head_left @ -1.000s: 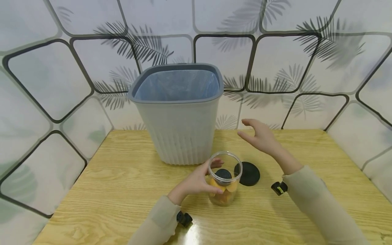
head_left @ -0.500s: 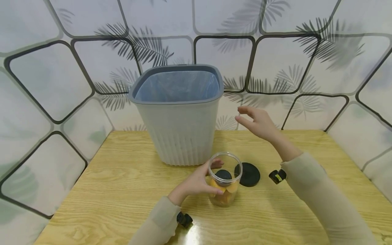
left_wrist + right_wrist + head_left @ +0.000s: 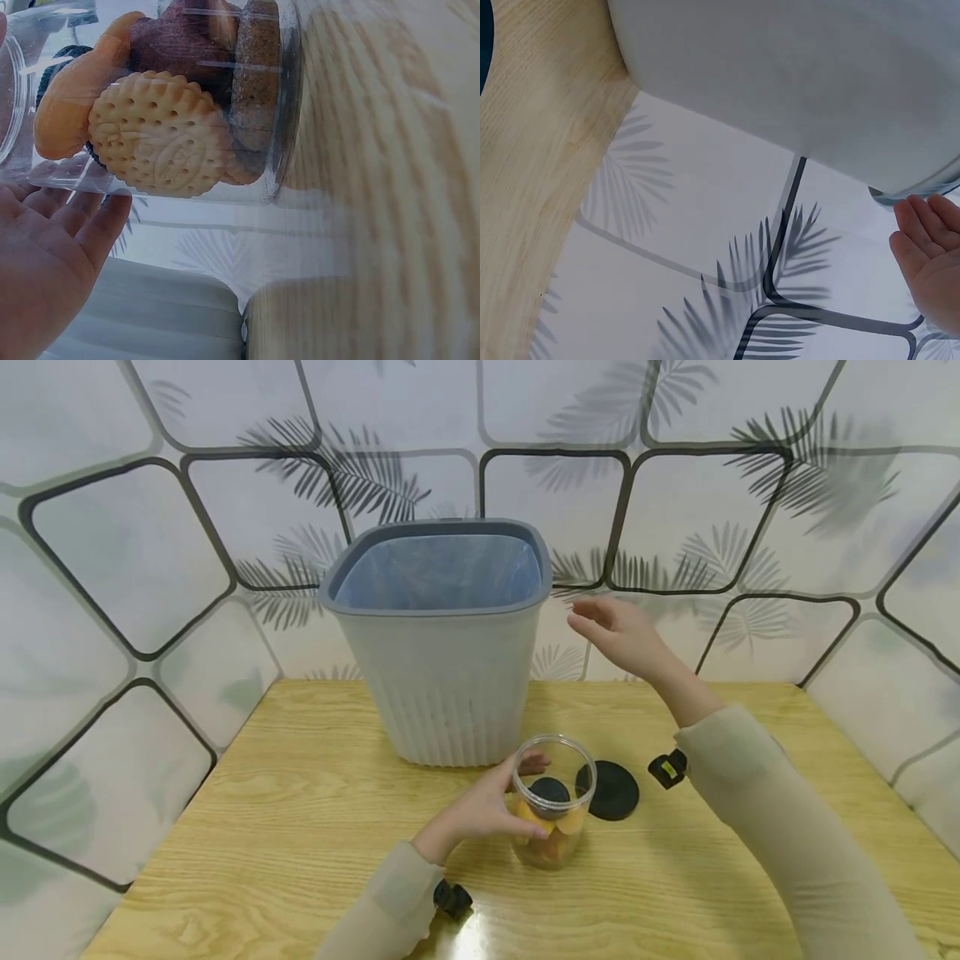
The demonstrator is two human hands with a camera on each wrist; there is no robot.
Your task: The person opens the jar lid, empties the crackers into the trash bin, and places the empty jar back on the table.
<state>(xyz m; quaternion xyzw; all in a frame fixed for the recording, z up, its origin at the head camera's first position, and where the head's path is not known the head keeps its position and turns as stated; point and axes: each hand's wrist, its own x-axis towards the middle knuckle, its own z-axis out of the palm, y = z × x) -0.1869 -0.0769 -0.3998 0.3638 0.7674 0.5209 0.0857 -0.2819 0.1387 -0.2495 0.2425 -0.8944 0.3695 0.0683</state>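
Note:
A clear, uncapped jar (image 3: 546, 857) stands upright on the wooden table. My left hand (image 3: 480, 806) grips its side, thumb in front and fingers behind. Inside lie a round scalloped biscuit (image 3: 161, 135), a smooth orange piece (image 3: 71, 112), a brown grainy piece (image 3: 255, 75) and a black round piece (image 3: 549, 792) on top. My right hand (image 3: 622, 631) is raised beside the bin's right rim, fingers loosely bent and nothing visible in them. In the right wrist view its fingertips (image 3: 911, 214) overlap the rim's edge.
A pale grey bin (image 3: 450, 685) with a blue-grey rim and a liner stands behind the jar. On the table (image 3: 300, 793), a black round lid (image 3: 617, 793) lies flat just right of the jar. A patterned wall (image 3: 675, 518) closes off the back and sides.
My right hand has risen and moved slightly left, toward the bin's rim. The left hand and jar have stayed in place.

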